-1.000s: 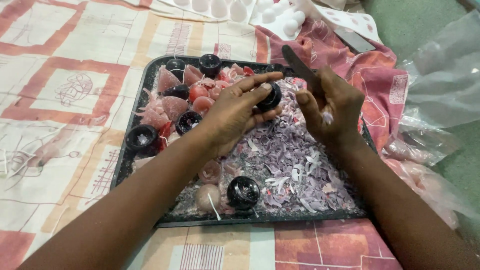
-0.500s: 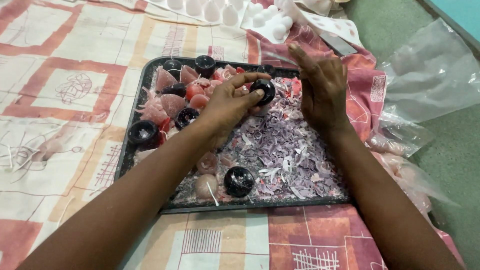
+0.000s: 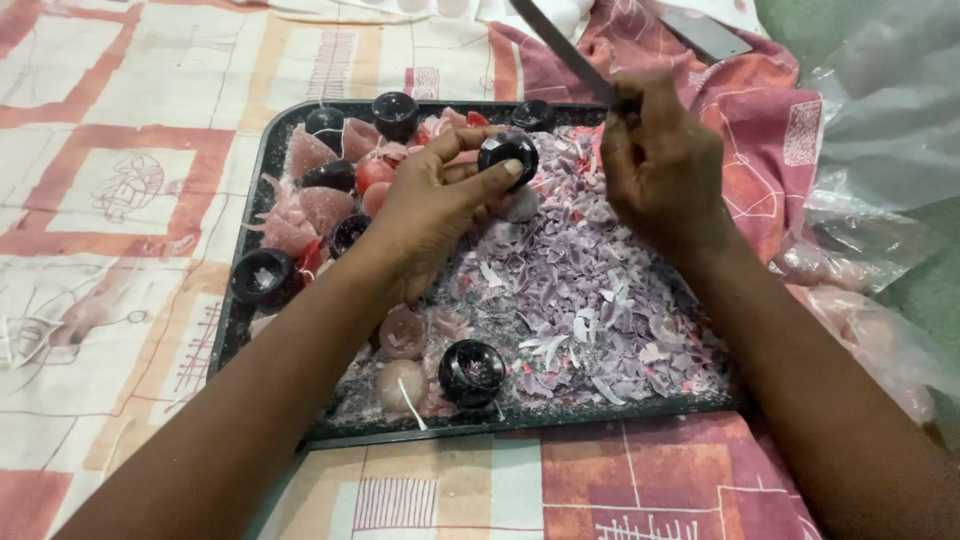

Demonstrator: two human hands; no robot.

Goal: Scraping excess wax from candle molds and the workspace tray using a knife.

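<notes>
My left hand point(image 3: 432, 205) holds a small round black candle point(image 3: 508, 155) between thumb and fingers, above a black tray point(image 3: 240, 310). My right hand point(image 3: 662, 170) is closed around the handle of a knife point(image 3: 560, 45), whose dark blade points up and to the left. The two hands are a short way apart over the tray's far half. The tray is covered with lilac and pink wax shavings point(image 3: 580, 290).
Several black round candles point(image 3: 471, 371), pink cone-shaped candles point(image 3: 308, 152) and red ones lie in the tray's left part. A patterned cloth point(image 3: 120, 190) covers the surface. A red cloth point(image 3: 760, 110) and clear plastic bags point(image 3: 880, 130) lie at the right.
My left hand has turned the black candle and lifted it slightly. My right hand has regripped the knife, and the blade now points up and left. The camera view has shifted a little.
</notes>
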